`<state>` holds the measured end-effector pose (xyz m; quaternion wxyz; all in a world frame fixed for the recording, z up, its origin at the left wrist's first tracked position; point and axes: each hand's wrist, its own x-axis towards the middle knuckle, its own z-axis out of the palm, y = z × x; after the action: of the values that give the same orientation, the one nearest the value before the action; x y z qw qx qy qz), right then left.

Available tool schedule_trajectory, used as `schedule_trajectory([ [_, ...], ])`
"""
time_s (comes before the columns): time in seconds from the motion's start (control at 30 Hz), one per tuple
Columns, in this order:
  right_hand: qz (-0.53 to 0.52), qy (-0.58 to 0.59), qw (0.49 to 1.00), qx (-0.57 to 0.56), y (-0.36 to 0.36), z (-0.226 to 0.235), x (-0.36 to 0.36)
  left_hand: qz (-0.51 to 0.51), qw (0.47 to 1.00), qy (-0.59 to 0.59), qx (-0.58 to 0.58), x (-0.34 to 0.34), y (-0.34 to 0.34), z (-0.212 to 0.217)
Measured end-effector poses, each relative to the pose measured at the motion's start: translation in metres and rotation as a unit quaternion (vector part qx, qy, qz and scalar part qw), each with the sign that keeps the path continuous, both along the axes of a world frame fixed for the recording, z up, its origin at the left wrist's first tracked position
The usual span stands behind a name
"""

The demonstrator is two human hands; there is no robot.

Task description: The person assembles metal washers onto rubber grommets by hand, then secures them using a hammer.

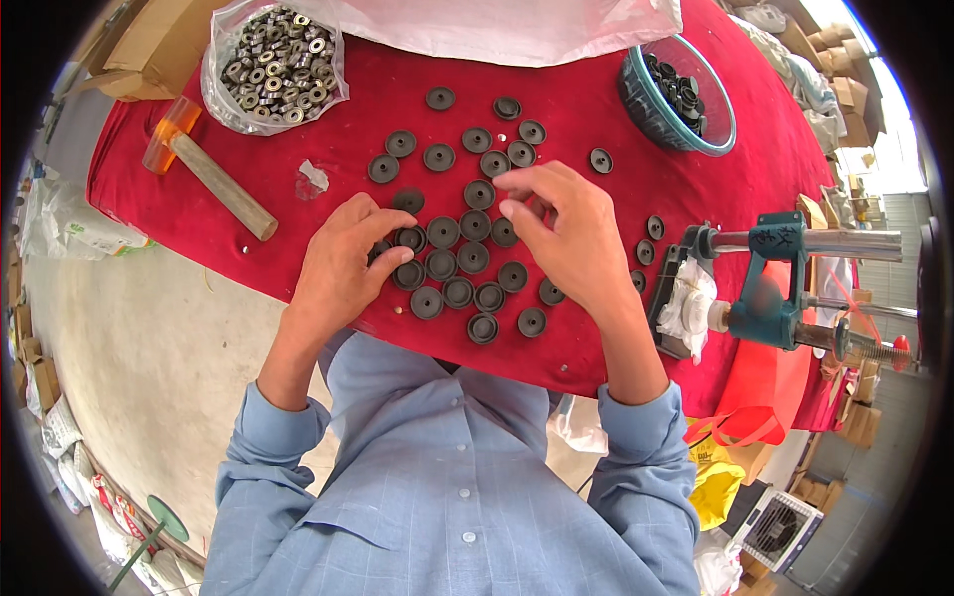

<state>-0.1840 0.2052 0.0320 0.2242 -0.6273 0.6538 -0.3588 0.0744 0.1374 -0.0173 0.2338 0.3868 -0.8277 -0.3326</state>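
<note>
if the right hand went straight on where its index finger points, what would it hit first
Probably the dark round disc just left of the right hand's fingertips, though the hand's height above it is unclear.

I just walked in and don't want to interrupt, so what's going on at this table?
A person in a blue shirt is handling dark round discs spread over a red cloth. The left hand has its thumb and fingertips at discs on the left of the cluster. The right hand is over the cluster's right side; whether it holds anything is unclear. A hammer lies at left, and a teal press stands at right, neither being touched.
</note>
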Motion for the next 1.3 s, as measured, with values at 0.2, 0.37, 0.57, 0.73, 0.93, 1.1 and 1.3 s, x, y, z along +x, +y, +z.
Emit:
schedule_trajectory([
  [0.2, -0.022, 0.012, 0.998, 0.050, 0.040, -0.018, 0.013, -0.004, 0.999, 0.037, 0.035, -0.003, -0.002, 0.003],
  [0.37, -0.075, -0.009, 0.995, 0.067, 0.058, -0.023, 0.015, 0.018, 0.996, 0.019, 0.080, 0.006, 0.000, -0.006],
  [0.57, 0.039, 0.042, 0.997, -0.043, 0.046, -0.034, 0.044, 0.112, 0.762, 0.422, 0.479, 0.026, -0.005, -0.003],
  [0.73, 0.106, 0.144, 0.983, -0.026, 0.028, -0.041, 0.054, 0.174, 0.740, 0.405, 0.508, 0.028, 0.021, 0.013],
  [0.93, 0.116, 0.149, 0.982, -0.025, 0.020, -0.043, 0.048, 0.095, 0.980, 0.107, 0.137, 0.018, 0.042, 0.006],
  [1.1, 0.069, 0.106, 0.992, -0.029, 0.023, -0.038, 0.030, -0.021, 0.999, -0.027, -0.039, 0.009, 0.035, 0.002],
  [1.3, -0.124, -0.393, 0.911, 0.004, 0.057, -0.025, -0.003, -0.029, 0.999, 0.012, 0.001, 0.008, 0.031, 0.004],
])
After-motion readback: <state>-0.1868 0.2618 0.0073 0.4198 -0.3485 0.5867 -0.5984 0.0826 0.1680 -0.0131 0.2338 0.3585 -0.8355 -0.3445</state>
